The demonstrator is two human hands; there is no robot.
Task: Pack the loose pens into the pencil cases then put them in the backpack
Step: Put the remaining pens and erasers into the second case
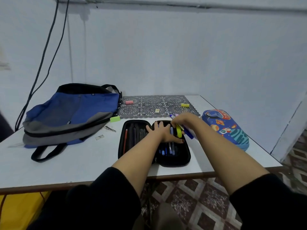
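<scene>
A black pencil case (131, 156) lies open on the white table (66, 166), with pencils in its left half and several blue pens (167, 151) in its right half. My left hand (163, 132) presses flat with spread fingers on the case's middle. My right hand (181, 120) grips a bunch of pens and markers (182, 131), yellow and blue among them, over the case's right half. A blue space-print pencil case (227, 128) lies shut to the right. The blue and grey backpack (69, 113) lies on the table's left.
A patterned mat (149, 105) at the back carries pink (129, 102), cream (157, 111) and yellow (185, 105) erasers. A green eraser (115, 119) sits by the backpack. Small scraps (99, 137) lie left of the black case. Cables hang down the wall at left.
</scene>
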